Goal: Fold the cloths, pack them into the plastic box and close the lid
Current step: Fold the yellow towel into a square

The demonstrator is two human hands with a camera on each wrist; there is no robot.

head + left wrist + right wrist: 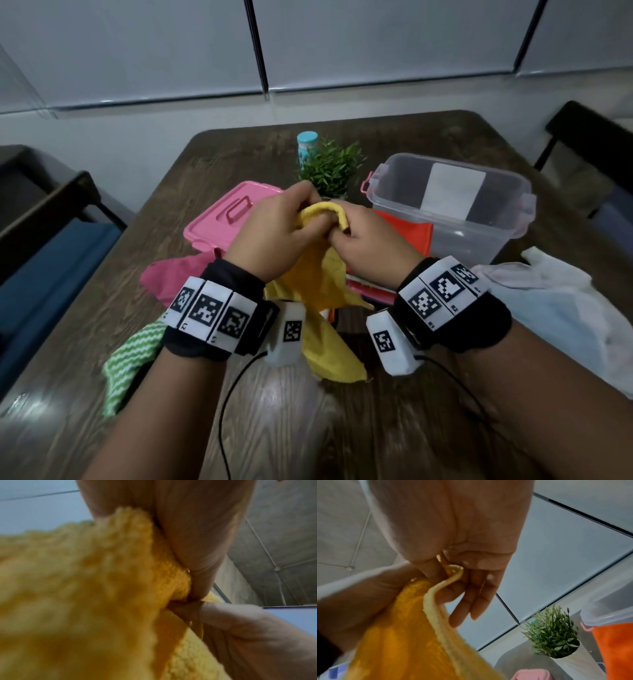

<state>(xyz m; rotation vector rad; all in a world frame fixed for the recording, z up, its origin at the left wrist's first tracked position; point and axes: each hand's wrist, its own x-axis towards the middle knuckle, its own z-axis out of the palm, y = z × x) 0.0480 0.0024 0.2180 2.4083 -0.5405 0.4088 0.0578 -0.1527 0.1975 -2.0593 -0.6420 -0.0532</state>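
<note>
Yellow cloth (318, 274) hangs pinched between left hand (274, 236) and right hand (373, 240).

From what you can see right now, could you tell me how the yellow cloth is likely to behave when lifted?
Probably floppy: the yellow cloth hangs in loose folds below both hands, left and right. Likely light, since a pinch at its top edge holds it up. Its nubbly terry surface suggests it should not slip easily.

Dark wood counter (239, 154) against pale panelled walls (137, 51) (dark seams between panels); a blue-cushioned chair (51, 253) stands left.
</note>
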